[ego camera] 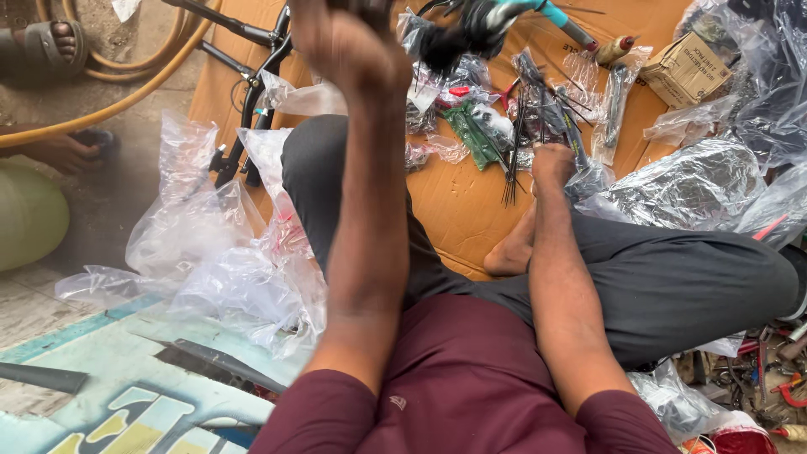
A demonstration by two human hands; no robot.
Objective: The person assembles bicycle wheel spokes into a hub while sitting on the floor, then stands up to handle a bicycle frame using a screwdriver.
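I sit cross-legged on a sheet of brown cardboard (pixel 458 210). My left hand (pixel 345 42) is raised near the top of the view, blurred, beside a black bicycle frame (pixel 252 92) and a handlebar with a teal grip (pixel 538 13); what it holds is hidden. My right hand (pixel 552 161) reaches down into a pile of black cable ties (pixel 530 118) and small plastic bags, its fingers curled among them. A green packet (pixel 471 134) lies just left of that hand.
Crumpled clear plastic bags (pixel 218 252) lie at my left, more wrapping (pixel 698 181) at right. A small cardboard box (pixel 685 67) sits top right. Yellow hoses (pixel 126 97) and another person's sandalled foot (pixel 55 46) are top left. Tools (pixel 777 370) lie bottom right.
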